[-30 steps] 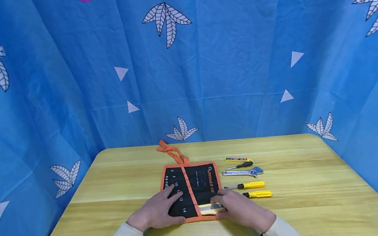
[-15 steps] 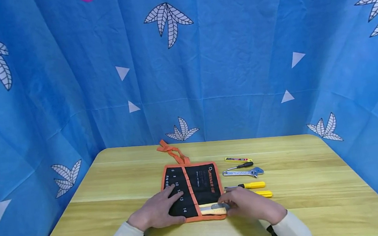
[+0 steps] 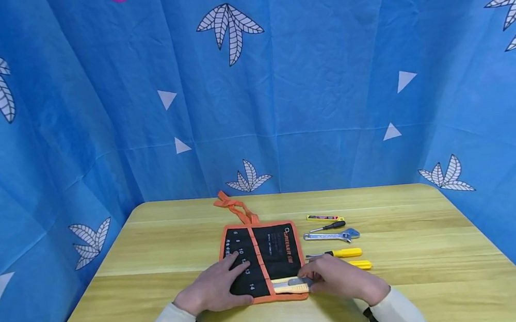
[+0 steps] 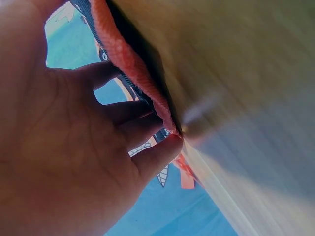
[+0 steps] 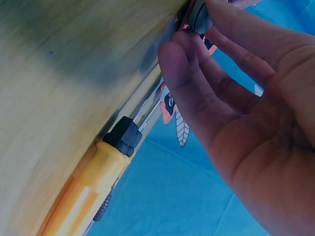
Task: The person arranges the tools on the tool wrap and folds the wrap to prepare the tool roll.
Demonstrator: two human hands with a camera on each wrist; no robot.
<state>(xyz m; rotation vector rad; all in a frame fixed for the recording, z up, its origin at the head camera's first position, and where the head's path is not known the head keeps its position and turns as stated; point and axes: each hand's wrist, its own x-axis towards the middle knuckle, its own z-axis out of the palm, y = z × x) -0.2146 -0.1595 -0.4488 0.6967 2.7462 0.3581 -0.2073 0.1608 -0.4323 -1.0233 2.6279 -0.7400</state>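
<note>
A black tool roll (image 3: 273, 250) with orange edging lies on the table, numbers printed on its left flap. My left hand (image 3: 218, 284) rests spread on that flap, the thumb by the near edge. In the left wrist view the fingers reach over the roll's orange border (image 4: 130, 61). A cream utility knife (image 3: 291, 286) lies across the roll's near right part, its left end tucked under the orange pocket band. My right hand (image 3: 339, 280) pinches the knife's grey right end (image 5: 200, 17) between thumb and fingers.
Right of the roll lie a yellow flat case (image 3: 325, 218), a small black screwdriver (image 3: 334, 224), an adjustable wrench (image 3: 335, 235) and two yellow-handled screwdrivers (image 3: 347, 252), one partly behind my right hand. Orange ties (image 3: 239, 209) trail from the roll's far edge. A blue curtain (image 3: 317, 98) hangs behind the table.
My right hand has shifted a little to the right along the utility knife, so more of its grey end shows. The left hand and the tool roll have stayed in place.
</note>
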